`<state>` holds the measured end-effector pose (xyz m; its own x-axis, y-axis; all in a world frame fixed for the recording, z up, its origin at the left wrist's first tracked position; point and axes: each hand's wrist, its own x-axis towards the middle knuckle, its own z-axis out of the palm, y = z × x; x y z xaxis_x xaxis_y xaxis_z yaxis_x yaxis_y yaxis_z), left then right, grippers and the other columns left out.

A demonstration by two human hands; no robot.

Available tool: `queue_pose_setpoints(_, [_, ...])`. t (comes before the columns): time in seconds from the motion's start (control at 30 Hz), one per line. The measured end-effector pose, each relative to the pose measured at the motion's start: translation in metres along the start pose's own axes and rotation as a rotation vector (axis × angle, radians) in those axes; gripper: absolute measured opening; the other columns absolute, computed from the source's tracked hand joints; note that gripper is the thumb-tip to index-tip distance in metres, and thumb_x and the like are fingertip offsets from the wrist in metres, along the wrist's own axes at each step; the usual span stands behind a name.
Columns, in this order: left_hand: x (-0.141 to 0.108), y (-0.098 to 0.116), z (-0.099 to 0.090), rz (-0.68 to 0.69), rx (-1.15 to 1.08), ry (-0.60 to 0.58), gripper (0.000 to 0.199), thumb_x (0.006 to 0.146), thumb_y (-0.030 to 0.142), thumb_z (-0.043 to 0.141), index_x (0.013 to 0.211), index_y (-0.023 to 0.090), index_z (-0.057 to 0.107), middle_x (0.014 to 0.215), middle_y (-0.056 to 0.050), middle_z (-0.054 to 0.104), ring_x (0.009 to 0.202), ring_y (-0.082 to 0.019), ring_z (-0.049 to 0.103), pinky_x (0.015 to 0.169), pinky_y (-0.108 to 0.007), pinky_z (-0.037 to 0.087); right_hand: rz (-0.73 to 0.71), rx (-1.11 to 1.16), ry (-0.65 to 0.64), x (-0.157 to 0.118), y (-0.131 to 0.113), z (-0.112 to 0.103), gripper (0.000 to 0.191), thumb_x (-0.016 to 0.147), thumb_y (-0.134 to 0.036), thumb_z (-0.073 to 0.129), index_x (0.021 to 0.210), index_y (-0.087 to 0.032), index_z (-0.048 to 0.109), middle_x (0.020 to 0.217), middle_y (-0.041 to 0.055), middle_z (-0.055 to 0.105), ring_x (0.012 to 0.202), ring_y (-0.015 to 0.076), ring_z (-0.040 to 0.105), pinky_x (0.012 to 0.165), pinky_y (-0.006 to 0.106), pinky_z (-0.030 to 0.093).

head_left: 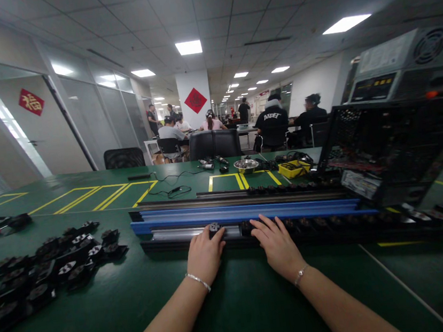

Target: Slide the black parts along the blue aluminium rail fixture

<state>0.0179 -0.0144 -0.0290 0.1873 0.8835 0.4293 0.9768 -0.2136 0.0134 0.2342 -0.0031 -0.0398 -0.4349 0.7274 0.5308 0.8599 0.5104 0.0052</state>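
Note:
A long rail with a silvery channel lies across the green table, and a row of black parts fills its right side. My left hand has its fingers closed round a small black part on the rail. To its right, my right hand rests over the row with fingers spread, touching the black pieces near another dark block. Just behind the hands runs a blue rail.
Many loose black parts are heaped at the left. An open computer case with power supplies on top stands at the right. Behind the rails are a metal bowl, a yellow tray and cables. Several people sit farther back.

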Motion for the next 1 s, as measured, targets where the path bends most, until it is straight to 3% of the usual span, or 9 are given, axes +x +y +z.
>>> queue_pose_setpoints(0.3, [-0.005,0.009,-0.003,-0.062,0.045,0.003,0.040,0.085,0.042,0.041,0.124,0.035,0.048,0.129,-0.009,0.049,0.107,-0.025,0.051,0.094,-0.044,0.030,-0.007,-0.008,0.008,0.000,0.000,-0.001,0.037,0.075,-0.005,0.044,0.104,-0.024,0.056,0.136,0.0002,0.043,0.131,0.0216,0.024,0.108,0.045,0.012])
queue_pose_setpoints(1.0, [-0.001,0.007,-0.011,-0.132,0.040,-0.006,0.042,0.086,0.047,0.035,0.119,0.031,0.055,0.123,-0.010,0.055,0.109,-0.026,0.051,0.100,-0.047,0.025,-0.013,-0.032,0.014,-0.001,0.000,-0.003,0.037,0.075,-0.007,0.045,0.105,-0.025,0.056,0.135,0.0020,0.044,0.130,0.0218,0.026,0.108,0.048,0.012])
